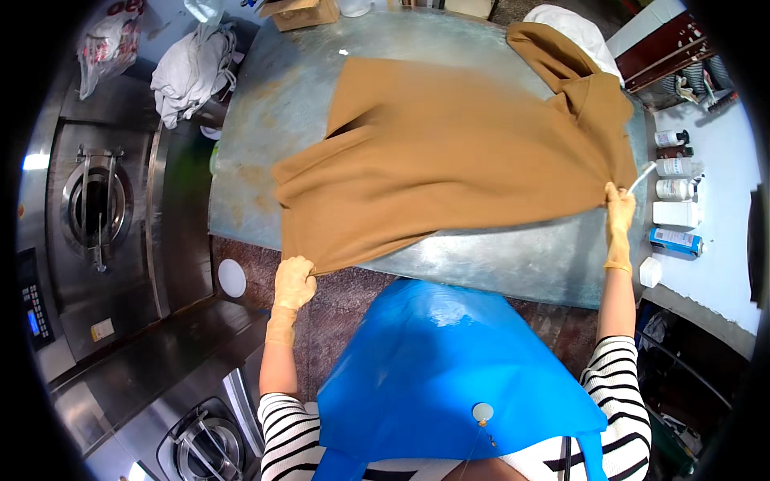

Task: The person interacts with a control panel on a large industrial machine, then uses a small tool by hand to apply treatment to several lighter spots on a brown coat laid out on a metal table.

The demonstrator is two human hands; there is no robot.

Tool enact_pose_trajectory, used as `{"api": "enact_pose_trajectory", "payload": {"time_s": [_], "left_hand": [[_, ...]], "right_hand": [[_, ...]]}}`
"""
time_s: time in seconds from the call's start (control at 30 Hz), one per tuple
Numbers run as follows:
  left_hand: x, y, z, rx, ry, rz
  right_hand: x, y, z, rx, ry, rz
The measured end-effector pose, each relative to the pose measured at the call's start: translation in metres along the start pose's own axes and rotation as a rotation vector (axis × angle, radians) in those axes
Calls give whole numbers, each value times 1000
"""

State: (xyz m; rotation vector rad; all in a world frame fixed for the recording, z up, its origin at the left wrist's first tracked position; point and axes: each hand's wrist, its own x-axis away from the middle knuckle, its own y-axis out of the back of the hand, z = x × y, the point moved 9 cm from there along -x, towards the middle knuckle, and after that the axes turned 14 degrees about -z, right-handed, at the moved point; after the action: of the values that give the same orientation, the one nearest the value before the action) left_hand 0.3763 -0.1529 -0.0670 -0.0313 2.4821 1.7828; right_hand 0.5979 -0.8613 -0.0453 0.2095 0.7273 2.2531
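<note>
A brown cloth garment (445,144) lies spread over a metal-topped table (252,120), its near left corner pulled past the table's edge. My left hand (295,282), in a yellowish rubber glove, grips that corner. On the right, my gloved right hand (618,207) pinches the garment's near right end. A slim white handle (642,178), perhaps of a small brush, sticks out of the same hand. Both arms are stretched wide, with the cloth drawn between them. Part of the garment is blurred, and a sleeve-like part (547,51) lies folded at the far right.
Several bottles, a blue spray can (676,241) and a white container (677,213) line a ledge along the right. Industrial washing machines (96,207) stand at left. White cloth bundles (192,72) and a cardboard box (301,13) sit beyond. My blue apron (445,373) faces the table edge.
</note>
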Motion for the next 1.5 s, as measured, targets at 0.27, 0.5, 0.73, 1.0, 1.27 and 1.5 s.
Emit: {"api": "enact_pose_trajectory", "payload": {"time_s": [0.27, 0.5, 0.73, 1.0, 1.27, 1.5], "left_hand": [[22, 11, 13, -63, -16, 179], [-34, -24, 104, 547, 1008, -208], [-81, -12, 91, 462, 827, -324], [34, 6, 185, 239, 917, -324], [-52, 33, 96, -202, 545, -711], [-242, 1, -162, 469, -240, -594]], "right_hand": [[7, 10, 16, -17, 29, 61], [41, 38, -3, 36, -94, -57], [59, 45, -38, -15, -166, -13], [80, 66, -28, -3, -230, -71], [85, 87, -51, -61, -275, -147], [81, 63, -68, -120, -319, -88]]}}
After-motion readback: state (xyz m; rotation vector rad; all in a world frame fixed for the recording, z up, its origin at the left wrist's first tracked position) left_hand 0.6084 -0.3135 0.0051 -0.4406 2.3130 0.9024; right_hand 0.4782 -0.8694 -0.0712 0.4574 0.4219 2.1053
